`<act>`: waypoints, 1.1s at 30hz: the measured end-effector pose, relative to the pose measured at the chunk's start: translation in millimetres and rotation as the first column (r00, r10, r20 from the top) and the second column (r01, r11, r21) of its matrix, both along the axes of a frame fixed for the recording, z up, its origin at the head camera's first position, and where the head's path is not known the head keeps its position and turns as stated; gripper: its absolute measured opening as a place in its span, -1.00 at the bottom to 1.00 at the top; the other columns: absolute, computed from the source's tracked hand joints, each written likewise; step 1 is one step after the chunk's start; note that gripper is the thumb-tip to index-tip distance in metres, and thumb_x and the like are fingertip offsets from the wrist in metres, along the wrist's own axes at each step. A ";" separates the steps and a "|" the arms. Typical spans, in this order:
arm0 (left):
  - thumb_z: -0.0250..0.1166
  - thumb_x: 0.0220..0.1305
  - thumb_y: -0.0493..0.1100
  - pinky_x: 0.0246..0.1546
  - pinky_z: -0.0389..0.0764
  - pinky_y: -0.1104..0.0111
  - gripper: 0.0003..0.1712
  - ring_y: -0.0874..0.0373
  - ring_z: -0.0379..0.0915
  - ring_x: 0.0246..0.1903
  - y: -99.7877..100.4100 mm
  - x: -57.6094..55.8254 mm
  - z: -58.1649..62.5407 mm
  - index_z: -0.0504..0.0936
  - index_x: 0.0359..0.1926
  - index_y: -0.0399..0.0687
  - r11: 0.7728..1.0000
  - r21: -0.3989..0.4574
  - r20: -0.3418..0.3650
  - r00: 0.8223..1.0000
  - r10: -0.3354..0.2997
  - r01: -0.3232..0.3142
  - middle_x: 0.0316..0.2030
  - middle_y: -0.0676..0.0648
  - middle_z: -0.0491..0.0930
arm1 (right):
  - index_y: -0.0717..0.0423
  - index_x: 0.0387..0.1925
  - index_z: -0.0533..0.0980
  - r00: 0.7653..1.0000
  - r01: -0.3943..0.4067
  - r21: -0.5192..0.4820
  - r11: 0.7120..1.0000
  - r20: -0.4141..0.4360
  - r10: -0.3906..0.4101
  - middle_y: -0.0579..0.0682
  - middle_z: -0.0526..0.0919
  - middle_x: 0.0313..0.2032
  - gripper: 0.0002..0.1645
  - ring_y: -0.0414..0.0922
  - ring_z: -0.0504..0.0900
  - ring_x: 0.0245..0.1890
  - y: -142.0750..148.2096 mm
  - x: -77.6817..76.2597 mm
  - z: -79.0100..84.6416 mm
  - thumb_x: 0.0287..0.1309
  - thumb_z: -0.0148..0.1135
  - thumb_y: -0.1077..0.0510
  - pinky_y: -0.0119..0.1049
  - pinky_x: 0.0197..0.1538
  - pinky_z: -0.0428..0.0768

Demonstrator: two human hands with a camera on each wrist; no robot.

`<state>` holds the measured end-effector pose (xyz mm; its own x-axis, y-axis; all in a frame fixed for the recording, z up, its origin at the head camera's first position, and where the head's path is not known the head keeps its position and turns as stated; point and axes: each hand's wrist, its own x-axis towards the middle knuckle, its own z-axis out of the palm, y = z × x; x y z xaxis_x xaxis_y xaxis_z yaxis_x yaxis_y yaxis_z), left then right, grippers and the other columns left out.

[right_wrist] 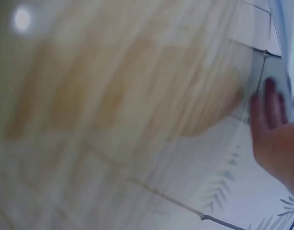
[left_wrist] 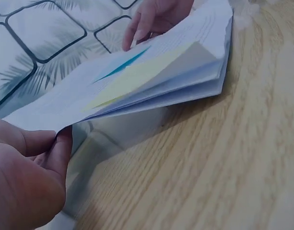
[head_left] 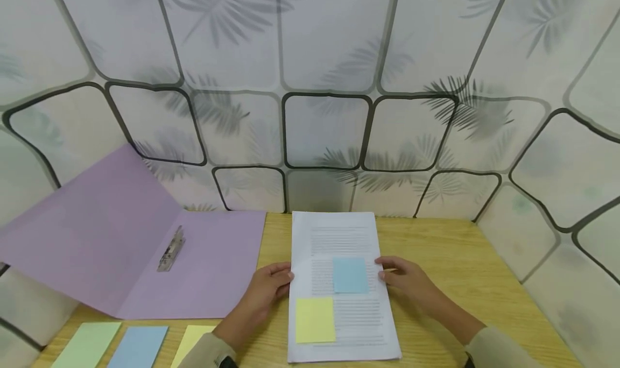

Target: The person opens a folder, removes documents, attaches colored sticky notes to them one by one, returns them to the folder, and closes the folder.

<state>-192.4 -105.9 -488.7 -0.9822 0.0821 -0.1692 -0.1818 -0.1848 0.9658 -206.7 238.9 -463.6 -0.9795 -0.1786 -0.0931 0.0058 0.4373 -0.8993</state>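
A stack of printed sheets [head_left: 358,325], raised off the table in the left wrist view, has a blue sticky note [head_left: 350,275] and a yellow sticky note [head_left: 315,320] on its top page. My left hand [head_left: 263,291] pinches the left edge between thumb and fingers, and the sheets fan slightly apart at the near end. On the opposite edge, my right hand [head_left: 410,281] holds the stack with its thumb at the side. The right wrist view is blurred; there the right hand [right_wrist: 281,143] has its fingers against the paper's edge.
To the left, a purple folder [head_left: 218,260] lies spread with its cover raised and a metal clip [head_left: 171,249] near the fold. Green [head_left: 87,344], blue [head_left: 138,346] and yellow note pads [head_left: 194,338] line the table's near left. A patterned wall [head_left: 324,131] stands behind the wooden table [head_left: 445,244].
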 end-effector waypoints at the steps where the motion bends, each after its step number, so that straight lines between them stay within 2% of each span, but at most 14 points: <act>1: 0.23 0.37 -0.37 -0.04 0.69 0.39 -0.49 0.15 0.62 -0.03 -0.4 0.2 0.6 0.40 0.26 -0.56 1.000 0.012 -0.001 1.000 0.004 -0.004 0.12 -0.35 0.60 | 0.16 0.24 0.53 1.000 0.001 -0.027 1.000 0.017 0.000 0.15 0.60 0.14 -0.48 -0.08 0.62 0.03 -0.1 0.6 1.1 0.31 0.34 0.07 -0.32 0.00 0.67; 4: 0.22 0.37 -0.38 -0.02 0.69 0.39 -0.48 0.15 0.61 -0.03 -0.8 1.1 3.6 0.39 0.27 -0.56 0.999 0.034 0.005 1.000 0.010 -0.010 0.12 -0.33 0.60 | 0.18 0.27 0.51 0.998 -0.013 -0.087 0.996 0.052 0.018 0.19 0.59 0.18 -0.46 -0.11 0.64 -0.01 -1.1 3.9 4.8 0.31 0.32 0.08 -0.31 -0.02 0.70; 8: 0.22 0.38 -0.37 -0.02 0.68 0.40 -0.52 0.17 0.62 -0.06 -1.7 1.3 6.9 0.43 0.25 -0.53 1.000 0.028 0.003 1.000 0.007 -0.007 0.05 -0.27 0.65 | 0.24 0.30 0.48 0.998 -0.029 -0.121 0.992 0.050 0.035 0.25 0.58 0.22 -0.41 -0.10 0.69 -0.06 -4.0 10.7 9.0 0.32 0.31 0.09 -0.27 -0.07 0.72; 14: 0.22 0.40 -0.34 -0.04 0.69 0.37 -0.57 0.19 0.64 -0.09 -5.6 0.2 9.9 0.48 0.22 -0.46 0.999 -0.048 -0.042 0.999 0.007 -0.009 -0.02 -0.19 0.68 | 0.23 0.26 0.53 0.999 0.029 -0.147 0.989 0.019 -0.026 0.26 0.60 0.20 -0.46 -0.13 0.71 -0.08 -11.5 18.3 10.8 0.30 0.33 0.15 -0.30 -0.10 0.72; 20: 0.19 0.43 -0.37 0.05 0.69 0.28 -0.57 0.07 0.64 -0.03 -16.2 4.3 19.0 0.45 0.25 -0.46 0.998 -0.065 -0.102 0.994 -0.028 0.021 0.06 -0.30 0.60 | 0.20 0.28 0.52 0.995 0.100 -0.215 0.971 0.028 -0.097 0.24 0.59 0.17 -0.45 -0.15 0.68 -0.04 -13.5 22.8 15.8 0.28 0.34 0.17 -0.32 -0.06 0.71; 23: 0.16 0.42 -0.41 0.05 0.69 0.28 -0.57 0.02 0.65 -0.03 -34.0 12.2 27.2 0.44 0.26 -0.46 0.996 -0.093 -0.132 0.991 -0.011 -0.002 0.08 -0.37 0.56 | 0.22 0.29 0.50 0.992 0.123 -0.247 0.961 0.040 -0.116 0.24 0.55 0.23 -0.42 -0.17 0.67 -0.02 -12.1 24.7 18.2 0.27 0.35 0.16 -0.32 -0.04 0.71; 27: 0.14 0.41 -0.44 -0.02 0.70 0.36 -0.58 0.16 0.68 -0.12 -71.0 25.3 36.9 0.45 0.25 -0.48 0.977 -0.186 -0.191 0.979 0.067 -0.103 0.08 -0.43 0.55 | 0.25 0.30 0.49 0.989 0.147 -0.267 0.953 0.053 -0.138 0.22 0.54 0.25 -0.39 -0.19 0.67 -0.03 -7.3 30.0 18.7 0.26 0.36 0.15 -0.32 -0.03 0.71; 31: 0.17 0.42 -0.40 -0.07 0.70 0.44 -0.58 0.32 0.67 -0.18 -120.4 40.0 44.2 0.45 0.24 -0.50 0.926 -0.299 -0.290 0.947 0.139 -0.228 -0.06 -0.07 0.68 | 0.25 0.30 0.49 0.983 0.181 -0.280 0.943 0.071 -0.168 0.17 0.56 0.23 -0.40 -0.20 0.68 -0.05 -1.9 34.7 17.4 0.26 0.37 0.16 -0.31 -0.03 0.71; 33: 0.20 0.43 -0.35 -0.11 0.68 0.52 -0.59 0.39 0.66 -0.20 -146.9 48.7 47.9 0.46 0.23 -0.46 0.887 -0.355 -0.337 0.925 0.175 -0.297 -0.17 0.21 0.68 | 0.23 0.29 0.50 0.979 0.203 -0.289 0.936 0.085 -0.186 0.13 0.59 0.21 -0.41 -0.20 0.69 -0.06 -0.8 35.9 17.1 0.25 0.37 0.17 -0.31 -0.04 0.71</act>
<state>-143.7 -252.9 -440.8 -0.9731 -0.1716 0.1538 0.1149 0.2176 0.9693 -170.8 238.1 -446.5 -0.9926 -0.0130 -0.1204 0.1175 0.1382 -0.9834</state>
